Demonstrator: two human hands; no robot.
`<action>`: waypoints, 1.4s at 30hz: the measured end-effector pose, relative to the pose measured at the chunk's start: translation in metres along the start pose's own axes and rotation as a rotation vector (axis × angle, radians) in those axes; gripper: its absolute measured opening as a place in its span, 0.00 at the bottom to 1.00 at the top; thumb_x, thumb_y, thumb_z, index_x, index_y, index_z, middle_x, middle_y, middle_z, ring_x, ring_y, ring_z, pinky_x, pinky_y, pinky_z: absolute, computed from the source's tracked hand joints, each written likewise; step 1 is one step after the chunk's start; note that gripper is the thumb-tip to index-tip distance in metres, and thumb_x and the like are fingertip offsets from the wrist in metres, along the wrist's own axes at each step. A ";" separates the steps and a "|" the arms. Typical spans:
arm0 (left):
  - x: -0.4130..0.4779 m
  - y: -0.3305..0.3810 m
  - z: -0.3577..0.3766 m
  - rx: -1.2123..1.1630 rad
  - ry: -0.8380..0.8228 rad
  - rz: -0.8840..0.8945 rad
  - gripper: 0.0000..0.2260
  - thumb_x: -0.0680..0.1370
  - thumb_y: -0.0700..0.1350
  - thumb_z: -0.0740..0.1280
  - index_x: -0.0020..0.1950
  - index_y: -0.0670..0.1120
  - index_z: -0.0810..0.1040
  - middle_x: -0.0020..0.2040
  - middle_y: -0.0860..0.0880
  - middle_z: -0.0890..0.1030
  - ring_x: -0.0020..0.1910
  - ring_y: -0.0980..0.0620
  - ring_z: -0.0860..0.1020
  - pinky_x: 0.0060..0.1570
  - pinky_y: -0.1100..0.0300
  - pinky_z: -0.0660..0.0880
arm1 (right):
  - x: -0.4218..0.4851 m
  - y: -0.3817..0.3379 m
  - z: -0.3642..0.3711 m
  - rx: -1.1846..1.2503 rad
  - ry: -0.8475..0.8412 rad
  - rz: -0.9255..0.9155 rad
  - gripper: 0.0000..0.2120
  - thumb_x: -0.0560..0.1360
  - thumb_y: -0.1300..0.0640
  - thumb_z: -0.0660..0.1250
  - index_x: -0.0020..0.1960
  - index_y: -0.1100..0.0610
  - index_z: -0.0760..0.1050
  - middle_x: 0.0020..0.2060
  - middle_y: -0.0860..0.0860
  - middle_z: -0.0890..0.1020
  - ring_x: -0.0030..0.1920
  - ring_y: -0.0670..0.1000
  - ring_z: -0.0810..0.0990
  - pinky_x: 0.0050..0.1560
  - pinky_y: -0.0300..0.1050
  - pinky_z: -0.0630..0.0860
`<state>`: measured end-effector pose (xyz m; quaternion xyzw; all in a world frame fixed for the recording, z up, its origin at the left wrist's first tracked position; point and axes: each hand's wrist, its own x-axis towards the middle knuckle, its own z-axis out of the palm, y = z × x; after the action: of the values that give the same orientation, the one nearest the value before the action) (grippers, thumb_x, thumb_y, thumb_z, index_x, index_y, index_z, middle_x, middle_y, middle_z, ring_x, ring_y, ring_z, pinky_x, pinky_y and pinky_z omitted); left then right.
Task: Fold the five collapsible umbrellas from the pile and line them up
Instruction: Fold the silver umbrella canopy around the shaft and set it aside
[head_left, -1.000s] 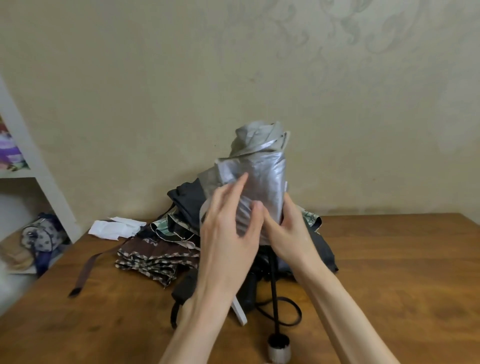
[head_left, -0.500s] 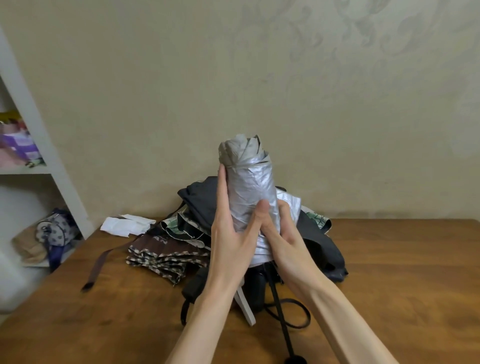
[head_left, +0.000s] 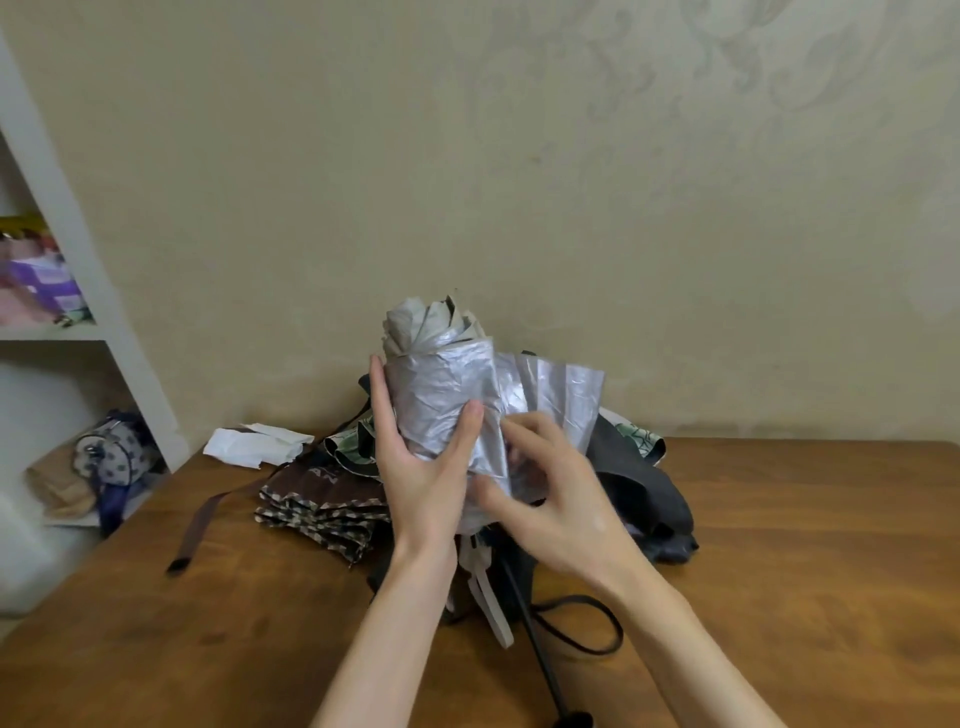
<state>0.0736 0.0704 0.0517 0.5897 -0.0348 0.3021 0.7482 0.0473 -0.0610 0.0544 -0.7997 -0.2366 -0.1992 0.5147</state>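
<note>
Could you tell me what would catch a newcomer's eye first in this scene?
The silver umbrella, held upright at the centre above the wooden table: the left hand grips its rolled canopy while the right hand pinches its loose flap. Behind them, a pile of umbrellas lies near the wall.

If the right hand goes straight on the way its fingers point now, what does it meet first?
Probably the silver umbrella: the right hand points up and left into its loose flap, with the rolled part and the left hand just beyond. The hand is blurred.
</note>
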 end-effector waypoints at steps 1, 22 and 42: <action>0.001 0.001 -0.001 -0.012 0.011 -0.013 0.45 0.75 0.47 0.81 0.83 0.66 0.59 0.80 0.69 0.64 0.78 0.68 0.65 0.76 0.58 0.69 | 0.000 0.001 -0.004 -0.007 0.135 -0.003 0.08 0.79 0.56 0.74 0.58 0.50 0.83 0.49 0.45 0.78 0.47 0.44 0.78 0.47 0.34 0.72; 0.006 -0.001 -0.003 -0.089 -0.077 -0.086 0.42 0.75 0.45 0.81 0.83 0.62 0.63 0.78 0.59 0.73 0.74 0.59 0.74 0.74 0.48 0.74 | 0.009 0.013 -0.033 0.784 0.155 0.600 0.13 0.77 0.59 0.76 0.60 0.63 0.85 0.55 0.59 0.88 0.58 0.61 0.87 0.61 0.54 0.83; -0.004 0.010 0.005 -0.168 -0.264 -0.202 0.38 0.76 0.60 0.70 0.83 0.70 0.56 0.82 0.55 0.68 0.78 0.51 0.71 0.76 0.41 0.70 | 0.009 0.008 -0.012 0.530 0.087 0.347 0.15 0.84 0.50 0.69 0.69 0.49 0.83 0.65 0.45 0.85 0.69 0.48 0.81 0.74 0.59 0.73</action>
<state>0.0663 0.0655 0.0603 0.5602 -0.0983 0.1412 0.8103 0.0579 -0.0736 0.0586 -0.6571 -0.1182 -0.0741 0.7408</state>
